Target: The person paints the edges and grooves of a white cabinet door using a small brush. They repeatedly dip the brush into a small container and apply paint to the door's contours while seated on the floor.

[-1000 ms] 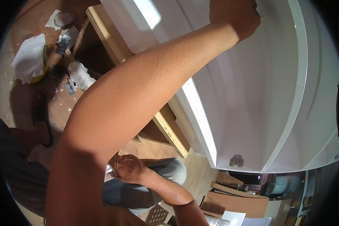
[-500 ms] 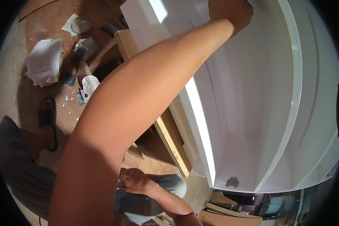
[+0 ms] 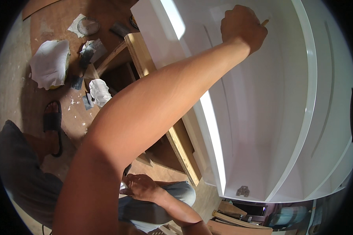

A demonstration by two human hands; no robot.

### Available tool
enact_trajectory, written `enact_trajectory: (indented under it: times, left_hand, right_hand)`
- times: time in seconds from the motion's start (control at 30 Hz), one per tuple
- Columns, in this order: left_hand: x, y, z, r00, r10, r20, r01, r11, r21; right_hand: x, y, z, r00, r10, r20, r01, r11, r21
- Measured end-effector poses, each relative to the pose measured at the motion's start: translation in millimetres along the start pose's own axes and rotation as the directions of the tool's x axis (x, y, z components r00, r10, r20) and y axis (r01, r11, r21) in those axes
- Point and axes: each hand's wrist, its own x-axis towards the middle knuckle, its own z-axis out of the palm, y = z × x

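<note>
My left arm stretches up across the view to a white glossy cabinet (image 3: 259, 117) with several shelf-like partitions. My left hand (image 3: 243, 29) is closed in a fist inside it, close to the inner panel. A short tan, stick-like end (image 3: 265, 22) pokes out from its right side; the rest is hidden in the fingers. Low in the view, my right hand (image 3: 141, 187) is closed over my knee, partly behind my left upper arm. Something with a dark tip (image 3: 127, 169) and a pale part shows beside its fingers, too covered to name.
A wooden frame (image 3: 182, 156) stands along the cabinet's left side. On the brown board floor lie a tub covered with white cloth (image 3: 49, 62), a round clear lid (image 3: 88, 26), crumpled white paper (image 3: 99, 92) and dark sheet scraps (image 3: 77, 82). A metal hinge (image 3: 242, 191) sits at the cabinet's lower edge.
My left hand has moved down and slightly right inside the cabinet, and the tan stick end has come into view. My right hand stays nearly in place; a dark tip now shows beside it.
</note>
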Motion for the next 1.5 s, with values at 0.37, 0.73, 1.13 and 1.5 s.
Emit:
enact_trajectory:
  times: [0.37,0.73,1.13,1.5]
  left_hand:
    - [-2,18,-10,0.975,0.203,0.095,-0.211,0.974,0.082]
    - [-4,8,1,0.967,0.242,0.084,-0.239,0.97,-0.047]
    - [-42,-2,46,0.944,0.098,0.315,-0.152,0.977,0.151]
    - [-108,-14,92,0.908,0.063,0.414,-0.115,0.988,0.102]
  right_hand:
    - [-5,-5,-8,0.992,-0.042,-0.122,0.051,0.996,0.077]
    - [-9,-5,-7,0.991,-0.049,-0.128,0.053,0.998,0.029]
    - [-12,-4,-5,0.997,-0.034,-0.076,0.03,0.999,-0.043]
    - [-29,0,6,1.0,0.027,-0.008,-0.027,0.998,-0.057]
